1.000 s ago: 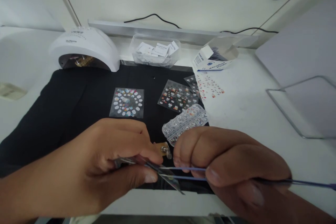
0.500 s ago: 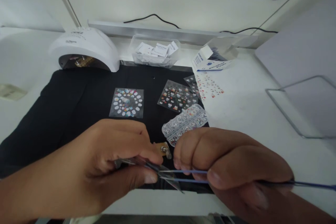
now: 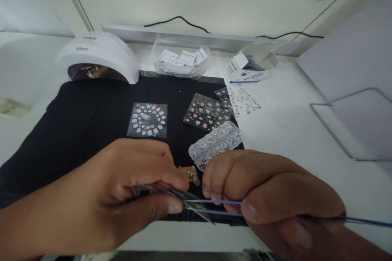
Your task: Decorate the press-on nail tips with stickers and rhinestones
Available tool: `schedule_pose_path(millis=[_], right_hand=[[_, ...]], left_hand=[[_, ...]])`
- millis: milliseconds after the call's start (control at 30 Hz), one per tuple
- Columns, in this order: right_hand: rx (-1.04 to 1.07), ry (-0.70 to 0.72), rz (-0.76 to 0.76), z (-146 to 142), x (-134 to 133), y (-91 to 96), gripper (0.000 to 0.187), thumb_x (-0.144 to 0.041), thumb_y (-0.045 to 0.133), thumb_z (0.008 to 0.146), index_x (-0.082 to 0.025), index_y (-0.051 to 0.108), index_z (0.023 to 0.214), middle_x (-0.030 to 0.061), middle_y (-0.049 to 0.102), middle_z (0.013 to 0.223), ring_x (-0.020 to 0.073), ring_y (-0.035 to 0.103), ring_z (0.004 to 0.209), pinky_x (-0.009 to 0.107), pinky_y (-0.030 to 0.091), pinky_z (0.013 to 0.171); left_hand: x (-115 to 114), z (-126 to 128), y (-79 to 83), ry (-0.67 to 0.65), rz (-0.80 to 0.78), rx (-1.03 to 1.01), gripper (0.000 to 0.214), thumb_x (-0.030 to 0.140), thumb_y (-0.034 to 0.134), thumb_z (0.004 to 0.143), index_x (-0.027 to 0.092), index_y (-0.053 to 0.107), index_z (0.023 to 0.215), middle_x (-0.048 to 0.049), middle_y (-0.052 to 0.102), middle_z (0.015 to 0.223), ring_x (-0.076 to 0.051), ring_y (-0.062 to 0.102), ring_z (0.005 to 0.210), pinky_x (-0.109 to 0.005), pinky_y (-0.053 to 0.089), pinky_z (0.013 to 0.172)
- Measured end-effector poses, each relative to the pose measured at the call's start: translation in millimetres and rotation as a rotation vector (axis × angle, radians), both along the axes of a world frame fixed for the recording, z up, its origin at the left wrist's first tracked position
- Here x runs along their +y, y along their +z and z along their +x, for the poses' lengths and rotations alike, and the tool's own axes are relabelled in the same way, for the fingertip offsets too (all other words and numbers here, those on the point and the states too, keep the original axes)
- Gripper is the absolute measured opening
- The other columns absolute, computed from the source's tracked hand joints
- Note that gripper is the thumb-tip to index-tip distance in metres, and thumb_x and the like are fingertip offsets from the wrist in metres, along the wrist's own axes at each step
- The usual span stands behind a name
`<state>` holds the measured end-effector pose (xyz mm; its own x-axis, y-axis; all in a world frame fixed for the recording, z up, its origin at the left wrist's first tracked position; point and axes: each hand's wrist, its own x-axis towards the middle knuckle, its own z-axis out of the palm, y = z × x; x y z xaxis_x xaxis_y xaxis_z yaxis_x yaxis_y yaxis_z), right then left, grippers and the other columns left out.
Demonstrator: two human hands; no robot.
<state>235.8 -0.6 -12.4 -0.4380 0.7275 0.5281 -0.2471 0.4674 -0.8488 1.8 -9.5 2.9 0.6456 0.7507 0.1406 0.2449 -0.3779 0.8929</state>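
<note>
- Bottom centre of frame: left hand (image 3: 122, 195) pinches a clear sticker strip (image 3: 200, 212) between thumb and fingers, and its pose matches a second ago.
- Right hand (image 3: 275, 195) is clamped on the blue tweezers (image 3: 220, 208), thumb on top, with the handle running off the right edge.
- Change: the right hand and tweezers have sunk slightly in frame, and the tips stay at the strip's edge beside the left thumb.
- Can't tell whether the tips have bitten on a sticker; it's too small and blurred.
- My read: fine positioning only, nothing lifted clear so far.
- Just above the hands: a tan clip-like piece (image 3: 190, 173) and a rhinestone box (image 3: 216, 144).
- Mid frame, on the black mat (image 3: 92, 118): a nail sticker sheet (image 3: 148, 119), untouched.
- Upper left: a nail lamp (image 3: 98, 57).
</note>
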Motion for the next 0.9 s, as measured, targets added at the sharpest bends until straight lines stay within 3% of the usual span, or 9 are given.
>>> schedule_pose_path(millis=[267,567,800,900], right_hand=[[-0.005,0.019,-0.017,2.3,-1.1,-3.3,0.022,-0.029,0.056,0.098,-0.023,0.075,0.108,0.0014,0.063,0.065,0.0171,0.069,0.068,0.034,0.062,0.062],[0.059,-0.072,-0.103,-6.2,-6.1,1.2,0.020,-0.031,0.060,0.095,-0.024,0.078,0.099,0.0012,0.063,0.062,0.0151,0.064,0.058,0.032,0.059,0.056],[0.147,-0.068,-0.149,-6.3,-6.1,-7.7,0.027,-0.023,0.052,0.099,-0.024,0.078,0.099,0.0020,0.063,0.064,0.0168,0.063,0.060,0.033,0.056,0.056],[0.133,-0.043,-0.132,-5.0,-6.2,-9.7,0.026,-0.022,0.051,0.099,-0.024,0.077,0.102,0.0021,0.064,0.067,0.0169,0.064,0.062,0.033,0.055,0.057]], left_hand=[[-1.4,1.0,0.6,0.041,-0.010,0.001,0.015,0.015,0.064,0.092,0.027,0.070,0.097,0.0042,0.062,0.076,-0.007,0.058,0.061,-0.016,0.046,0.053],[-1.0,2.8,-1.8,0.094,-0.078,-0.043,0.018,0.032,0.069,0.089,0.025,0.073,0.106,0.0006,0.066,0.071,-0.015,0.063,0.068,-0.021,0.050,0.055],[-5.3,0.1,-1.1,0.113,-0.167,-0.062,0.020,0.022,0.060,0.094,0.028,0.067,0.112,0.0029,0.064,0.073,-0.011,0.058,0.063,-0.018,0.049,0.053],[-5.6,0.4,0.7,0.095,-0.209,-0.061,0.017,0.017,0.054,0.096,0.030,0.062,0.104,0.0061,0.060,0.071,-0.008,0.052,0.058,-0.014,0.045,0.051]])
